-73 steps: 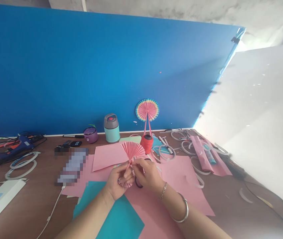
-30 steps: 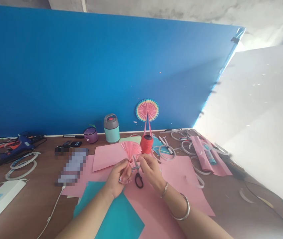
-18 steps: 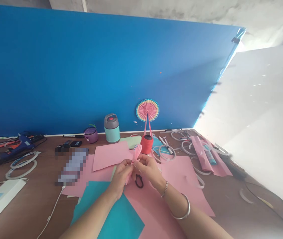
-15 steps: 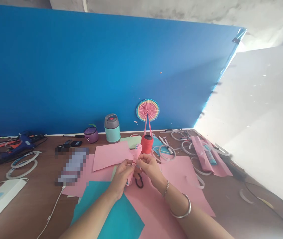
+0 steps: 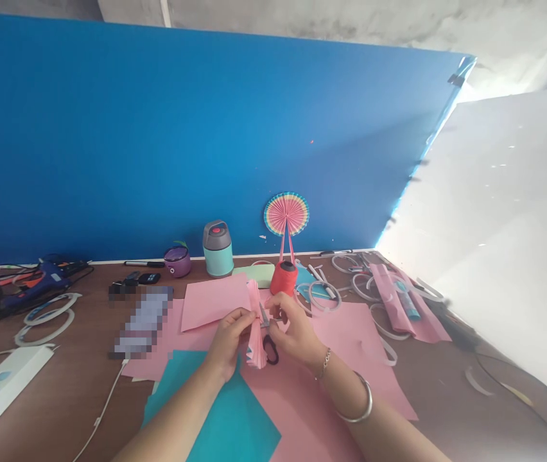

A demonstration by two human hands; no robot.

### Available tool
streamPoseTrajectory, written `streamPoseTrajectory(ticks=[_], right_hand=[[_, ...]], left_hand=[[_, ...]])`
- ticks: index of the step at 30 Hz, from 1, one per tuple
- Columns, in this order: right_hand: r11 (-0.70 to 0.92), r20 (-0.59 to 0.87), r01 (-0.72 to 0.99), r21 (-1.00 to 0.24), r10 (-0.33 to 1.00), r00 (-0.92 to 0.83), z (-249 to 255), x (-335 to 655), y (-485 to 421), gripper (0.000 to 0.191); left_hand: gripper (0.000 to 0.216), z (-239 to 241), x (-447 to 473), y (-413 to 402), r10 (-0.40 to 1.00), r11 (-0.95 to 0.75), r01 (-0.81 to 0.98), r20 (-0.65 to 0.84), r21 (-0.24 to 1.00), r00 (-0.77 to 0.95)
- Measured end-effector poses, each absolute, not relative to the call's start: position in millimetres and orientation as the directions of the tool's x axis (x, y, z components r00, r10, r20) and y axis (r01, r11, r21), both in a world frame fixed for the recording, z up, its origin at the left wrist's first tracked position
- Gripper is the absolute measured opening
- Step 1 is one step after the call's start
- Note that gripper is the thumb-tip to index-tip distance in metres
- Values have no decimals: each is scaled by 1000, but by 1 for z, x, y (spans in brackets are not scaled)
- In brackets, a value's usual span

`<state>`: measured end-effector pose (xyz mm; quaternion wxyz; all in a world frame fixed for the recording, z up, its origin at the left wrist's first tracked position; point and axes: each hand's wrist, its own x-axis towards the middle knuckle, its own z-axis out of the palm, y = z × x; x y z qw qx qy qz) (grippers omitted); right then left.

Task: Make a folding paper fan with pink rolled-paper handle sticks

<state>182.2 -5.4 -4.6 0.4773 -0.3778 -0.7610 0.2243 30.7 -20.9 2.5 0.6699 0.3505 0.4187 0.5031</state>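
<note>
the pleated strip [image 5: 257, 343] is up over the table's [image 5: 76, 398] middle, nearly on end, its lower folds a little spread. my left hand [image 5: 229, 337] is clamped on its waist. my right hand [image 5: 297, 330], pinching there too a moment ago, has come off and sits just beside, fingers curled; i can't tell whether they hold thread. so one hand alone now keeps the folds gathered. the scissors [image 5: 264, 314] lie between strip and right hand. beyond is the spool [image 5: 285, 278], then the fan [image 5: 286, 213] by the far edge.
</note>
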Motion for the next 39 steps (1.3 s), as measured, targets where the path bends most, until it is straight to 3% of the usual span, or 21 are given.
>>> streamPoseTrajectory(ticks=[4,9,20,27,33,39], right_hand=[[802,699,457,-384,576,-424,-3,182,-6,28],[817,739,507,-276,517,-431,-5,181,-3,22],[830,740,460,-316,519,-429,-7,184,-3,17],[831,711,422,-363,540,-451,-9,186,0,18],[808,664,290,-513,588,-462,-8,179,-3,19],[703,540,304,-643,698,-471,-14,176,-1,21]], left_hand=[[27,1,30,-20,965,262,-408,-226,874,135],[29,-1,30,-20,958,284,-448,-227,848,177],[9,1,30,-23,948,313,-590,-204,744,244],[14,7,28,-23,926,368,-601,-218,709,309],[11,4,27,-17,923,386,-673,-266,631,280],[14,1,28,-15,974,229,-715,-155,661,168]])
